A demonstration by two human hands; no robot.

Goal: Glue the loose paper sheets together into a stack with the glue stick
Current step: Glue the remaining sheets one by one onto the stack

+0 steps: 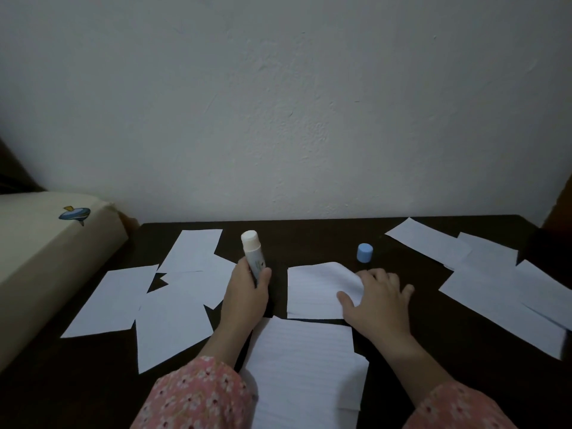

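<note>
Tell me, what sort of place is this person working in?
Probably a room at home, not a workshop: a dark wooden table pushed against a plain painted wall, and beside it a cream cushion or mattress with a small cartoon print.

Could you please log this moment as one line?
left hand holds glue stick | right hand presses centre sheet | cap off
</note>
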